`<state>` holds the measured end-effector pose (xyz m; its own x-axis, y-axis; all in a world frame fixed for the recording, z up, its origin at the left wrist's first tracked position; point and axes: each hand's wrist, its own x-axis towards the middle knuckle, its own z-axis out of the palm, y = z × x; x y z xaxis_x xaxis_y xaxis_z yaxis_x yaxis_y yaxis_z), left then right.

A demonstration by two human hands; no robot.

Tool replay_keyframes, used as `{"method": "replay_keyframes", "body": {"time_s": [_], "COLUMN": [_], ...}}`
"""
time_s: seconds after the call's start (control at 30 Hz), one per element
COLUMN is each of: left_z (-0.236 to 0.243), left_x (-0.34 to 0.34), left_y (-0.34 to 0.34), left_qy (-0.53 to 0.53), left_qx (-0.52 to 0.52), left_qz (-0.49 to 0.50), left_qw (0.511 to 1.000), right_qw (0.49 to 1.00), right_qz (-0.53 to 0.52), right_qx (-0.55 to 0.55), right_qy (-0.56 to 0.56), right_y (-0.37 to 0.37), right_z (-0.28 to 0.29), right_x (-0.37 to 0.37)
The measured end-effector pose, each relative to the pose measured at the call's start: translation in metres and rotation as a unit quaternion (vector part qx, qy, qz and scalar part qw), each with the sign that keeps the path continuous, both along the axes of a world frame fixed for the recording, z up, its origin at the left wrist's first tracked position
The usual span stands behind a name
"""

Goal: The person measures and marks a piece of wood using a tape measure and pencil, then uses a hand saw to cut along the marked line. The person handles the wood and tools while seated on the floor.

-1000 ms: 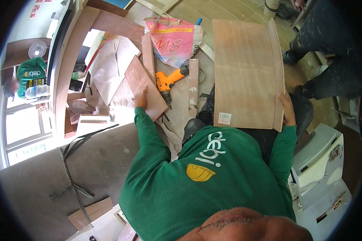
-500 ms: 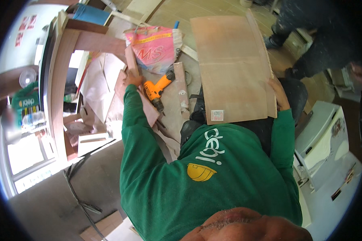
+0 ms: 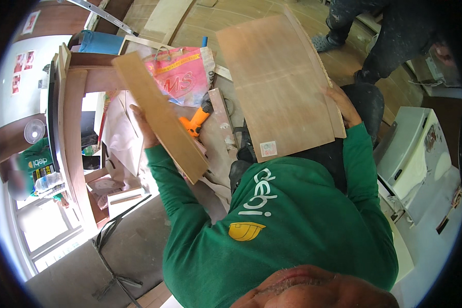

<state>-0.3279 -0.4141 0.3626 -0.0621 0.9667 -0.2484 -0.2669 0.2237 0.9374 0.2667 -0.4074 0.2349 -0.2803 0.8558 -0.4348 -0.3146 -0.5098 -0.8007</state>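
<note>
A narrow light-brown wooden plank [image 3: 159,113] is raised at a slant in my left hand [image 3: 143,126], which is closed on its edge. My right hand [image 3: 341,105] grips the right edge of a large plywood panel [image 3: 272,87], which lies across my lap with a strip along that edge and a small sticker near its lower corner. Between plank and panel, an orange cordless drill [image 3: 194,122] lies on the floor beside a paint-marked wooden strip [image 3: 223,118] and below a pink sack [image 3: 177,77].
A co-worker's legs [image 3: 364,36] stand at upper right. Wooden framing [image 3: 74,133], scrap sheets [image 3: 123,133] and a blue bin [image 3: 92,42] are at left, above a grey padded surface [image 3: 72,267] with tied cord. White appliance-like pieces [image 3: 405,143] sit at right.
My left hand has moved from a board on the floor to a narrow plank, now lifted and slanted. The large panel and right hand have shifted slightly; the view has turned somewhat.
</note>
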Motion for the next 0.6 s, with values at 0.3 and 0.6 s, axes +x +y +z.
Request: {"method": "replay_keyframes", "body": {"time_s": [0.3,0.6], "left_z": [-0.096,-0.099], "left_x": [0.121,0.158], "left_y": [0.024,0.067], "left_qy": [-0.250,-0.113], "left_qx": [-0.059,-0.107], "left_qz": [-0.057,-0.064], "left_qw": [0.965,0.986], "right_qw": [1.000,1.000], "right_qz": [0.003,0.008], "right_qx": [-0.002,-0.003], "right_qy": [0.015,0.015], "right_y": [-0.006,-0.003], "right_z": [-0.003,0.003], "right_x": [0.002,0.002]}}
